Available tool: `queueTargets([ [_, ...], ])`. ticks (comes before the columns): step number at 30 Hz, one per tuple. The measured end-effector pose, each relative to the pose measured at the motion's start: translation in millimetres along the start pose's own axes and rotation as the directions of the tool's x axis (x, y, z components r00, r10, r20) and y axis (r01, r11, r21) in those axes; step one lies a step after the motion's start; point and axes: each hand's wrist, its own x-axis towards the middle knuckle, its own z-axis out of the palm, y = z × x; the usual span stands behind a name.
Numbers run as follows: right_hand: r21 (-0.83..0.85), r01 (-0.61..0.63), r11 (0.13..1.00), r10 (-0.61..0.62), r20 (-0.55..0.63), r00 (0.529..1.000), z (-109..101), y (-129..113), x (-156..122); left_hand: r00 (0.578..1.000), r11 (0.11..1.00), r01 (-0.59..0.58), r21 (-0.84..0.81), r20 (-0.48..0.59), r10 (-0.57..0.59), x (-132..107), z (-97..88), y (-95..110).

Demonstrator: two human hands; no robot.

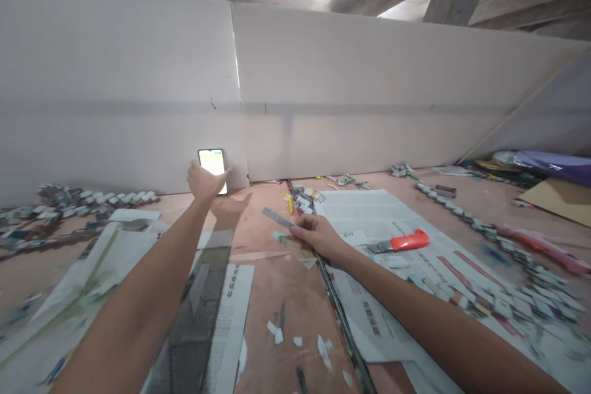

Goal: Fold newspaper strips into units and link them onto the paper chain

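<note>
My left hand (204, 181) reaches far forward to a smartphone (213, 164) with a lit screen that leans upright against the white board wall (138, 86). Its fingers touch the phone's lower edge. My right hand (316, 236) rests on the floor near the middle, pinching a narrow folded paper strip (278, 217) that sticks out to the upper left. A long dark strip (339, 314) runs along the floor under that hand.
An orange-handled utility knife (401, 241) lies on spread newspaper (392, 221) right of my right hand. Chains of folded paper pieces (462, 212) run along the right and left (69, 200). Newspaper sheets (92, 271) lie on the left. Purple plastic (554, 165) sits far right.
</note>
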Motion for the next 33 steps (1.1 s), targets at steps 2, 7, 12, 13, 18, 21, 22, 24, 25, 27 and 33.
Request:
queueTargets([
  [2, -0.020, 0.010, 1.000, -0.011, -0.046, 0.999, 3, -6, -4, 0.996, 0.993, -0.086, -0.076, 0.000, 0.086, -16, -20.2, 13],
  [7, -0.086, 0.164, 0.983, -0.167, -0.038, 0.985, 14, -39, -33, 0.666, 0.871, -0.327, -0.367, 0.564, 0.488, -98, -91.4, 50],
  [12, -0.068, 0.148, 0.987, -0.143, 0.069, 0.987, 30, -67, -84, 0.678, 0.853, -0.455, -0.256, 0.521, 0.518, -180, -148.3, 70],
  [13, -0.058, 0.140, 0.988, -0.136, 0.074, 0.988, 33, -69, -92, 0.707, 0.853, -0.473, -0.222, 0.483, 0.517, -189, -153.8, 69],
  [18, 0.020, 0.131, 0.991, -0.132, 0.107, 0.985, 45, -68, -112, 0.764, 0.859, -0.490, -0.146, 0.402, 0.505, -211, -160.7, 55],
  [21, 0.014, 0.099, 0.995, -0.100, 0.116, 0.988, 47, -61, -114, 0.740, 0.851, -0.497, -0.171, 0.429, 0.518, -216, -156.1, 44],
  [22, 0.014, 0.080, 0.997, -0.081, 0.125, 0.989, 47, -58, -114, 0.735, 0.847, -0.504, -0.168, 0.431, 0.523, -217, -154.0, 41],
  [24, 0.041, 0.030, 0.999, -0.037, 0.173, 0.984, 46, -52, -115, 0.740, 0.849, -0.503, -0.165, 0.425, 0.521, -220, -149.6, 38],
  [25, 0.066, 0.000, 0.998, -0.014, 0.212, 0.977, 45, -49, -115, 0.749, 0.856, -0.487, -0.171, 0.422, 0.511, -221, -147.7, 38],
  [27, 0.120, -0.065, 0.991, 0.027, 0.295, 0.955, 43, -44, -115, 0.770, 0.878, -0.434, -0.201, 0.424, 0.477, -224, -144.7, 37],
  [33, 0.209, -0.091, 0.974, 0.013, 0.350, 0.937, 45, -39, -115, 0.741, 0.879, -0.218, -0.424, 0.514, 0.431, -226, -141.0, 31],
])
